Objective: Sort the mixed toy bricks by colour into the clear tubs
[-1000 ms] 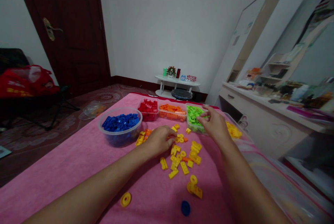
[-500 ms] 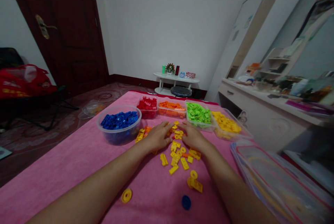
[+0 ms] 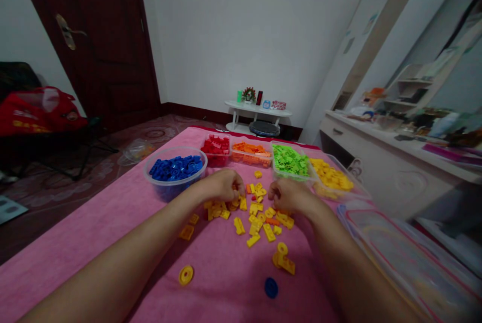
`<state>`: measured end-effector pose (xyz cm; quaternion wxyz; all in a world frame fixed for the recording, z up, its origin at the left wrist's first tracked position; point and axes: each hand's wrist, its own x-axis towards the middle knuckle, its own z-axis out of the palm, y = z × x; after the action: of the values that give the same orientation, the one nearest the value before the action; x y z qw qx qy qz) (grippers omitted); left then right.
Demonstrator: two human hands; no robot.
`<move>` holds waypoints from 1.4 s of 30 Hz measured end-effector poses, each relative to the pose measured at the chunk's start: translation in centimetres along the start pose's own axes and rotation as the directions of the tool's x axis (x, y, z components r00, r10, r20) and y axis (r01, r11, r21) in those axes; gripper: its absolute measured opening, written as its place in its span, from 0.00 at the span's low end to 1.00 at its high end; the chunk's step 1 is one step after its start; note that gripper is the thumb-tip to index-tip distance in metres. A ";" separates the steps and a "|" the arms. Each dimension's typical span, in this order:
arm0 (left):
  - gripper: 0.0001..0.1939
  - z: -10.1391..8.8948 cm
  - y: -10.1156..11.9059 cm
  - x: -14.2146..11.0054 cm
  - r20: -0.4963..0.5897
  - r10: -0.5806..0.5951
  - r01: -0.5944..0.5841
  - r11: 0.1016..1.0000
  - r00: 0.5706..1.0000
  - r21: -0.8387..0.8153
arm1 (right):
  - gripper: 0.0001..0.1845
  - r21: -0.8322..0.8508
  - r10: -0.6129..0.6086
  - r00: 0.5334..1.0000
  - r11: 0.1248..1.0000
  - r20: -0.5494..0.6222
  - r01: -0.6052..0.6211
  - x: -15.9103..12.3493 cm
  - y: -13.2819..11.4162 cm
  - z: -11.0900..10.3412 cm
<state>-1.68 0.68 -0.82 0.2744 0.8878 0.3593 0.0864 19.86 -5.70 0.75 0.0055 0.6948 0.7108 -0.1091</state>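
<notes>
Loose yellow toy bricks [image 3: 256,207] lie scattered on the pink cloth between my hands, with a few orange pieces among them. My left hand [image 3: 226,185] is closed, its fingers bent down over a cluster of yellow bricks [image 3: 216,210]. Whatever its fingertips hold is hidden. On the other side, my right hand [image 3: 288,193] has its fingers curled together just above the yellow pieces; I cannot see what, if anything, is in them. Nearer to me are a yellow wheel [image 3: 186,275], a blue disc [image 3: 271,288] and some joined yellow pieces [image 3: 283,260].
Behind my hands stand a round tub of blue bricks [image 3: 149,174] and clear boxes of red [image 3: 216,150], orange [image 3: 250,154], green [image 3: 289,159] and yellow bricks [image 3: 332,175]. Clear bags or lids [image 3: 399,257] lie at the right edge. A pink cloth [image 3: 94,242] covers the table.
Both hands have curled their fingers and moved apart, the left one to the left and the right one to the right. More yellow bricks show between them. The view has shifted slightly.
</notes>
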 end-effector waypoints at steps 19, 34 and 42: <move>0.16 -0.2 -1.2 -0.5 0.047 -0.003 -0.004 0.990 0.999 0.139 | 0.11 0.002 0.052 0.998 0.999 0.047 -0.052 0.0 2.9 0.3; 0.05 -0.9 0.2 -1.3 0.106 -0.018 0.002 0.989 0.994 0.145 | 0.12 0.219 -0.216 0.953 0.940 -0.214 0.263 -0.4 -3.4 0.9; 0.13 -0.3 0.9 -1.1 0.157 0.007 -0.030 0.990 0.988 0.140 | 0.16 -0.022 -0.215 0.971 0.977 -0.106 0.214 -1.0 -3.5 0.8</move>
<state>-2.04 -0.47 -0.01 0.2370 0.9124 0.3337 -0.0068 16.33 -6.88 0.64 -0.0412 0.6187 0.7816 -0.0678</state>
